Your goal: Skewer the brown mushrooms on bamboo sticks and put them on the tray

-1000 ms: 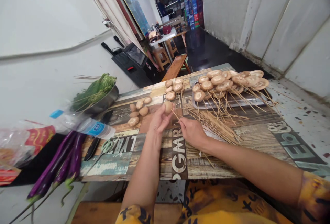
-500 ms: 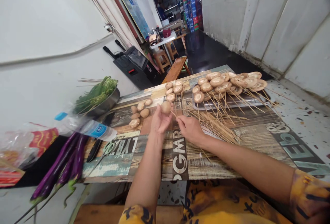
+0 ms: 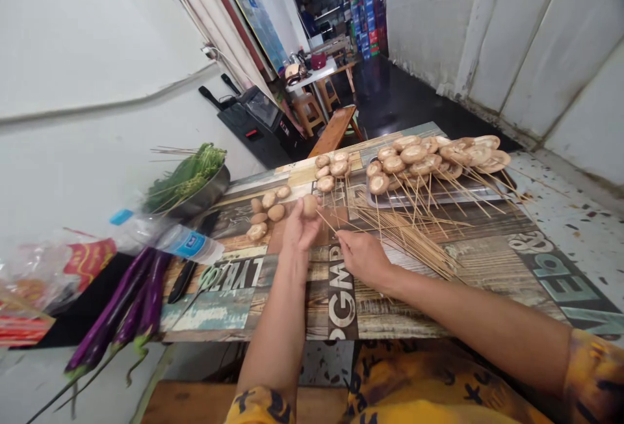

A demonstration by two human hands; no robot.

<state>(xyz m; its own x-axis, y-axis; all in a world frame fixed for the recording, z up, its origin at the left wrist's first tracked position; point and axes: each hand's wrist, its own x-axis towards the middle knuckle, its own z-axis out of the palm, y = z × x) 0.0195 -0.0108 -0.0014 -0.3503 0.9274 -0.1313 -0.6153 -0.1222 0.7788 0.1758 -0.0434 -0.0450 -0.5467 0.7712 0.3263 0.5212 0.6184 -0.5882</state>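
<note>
My left hand (image 3: 299, 227) holds a round brown mushroom (image 3: 311, 207) between thumb and fingers over the middle of the table. A thin wooden skewer (image 3: 328, 223) runs from the mushroom's side to my right hand (image 3: 361, 256), whose fingers are closed on its other end. Whether the tip is inside the mushroom I cannot tell. Left of my hands lie several loose mushrooms (image 3: 275, 212). Just beyond is a small group of skewered mushrooms (image 3: 325, 184). To the right, a pile of bare skewers (image 3: 414, 242) lies beside a clear tray (image 3: 385, 200) heaped with mushrooms on skewers.
At the left are a metal bowl (image 3: 214, 190) of greens, a water bottle (image 3: 192, 246) on its side, purple eggplants (image 3: 114, 310) over the table edge and a black-handled knife (image 3: 182, 281). A wooden bench (image 3: 335, 130) stands beyond the table (image 3: 302, 310).
My right hand has drawn slightly away from the mushroom, and more of the skewer shows between my hands. The left hand keeps its hold. The view has shifted a little.
</note>
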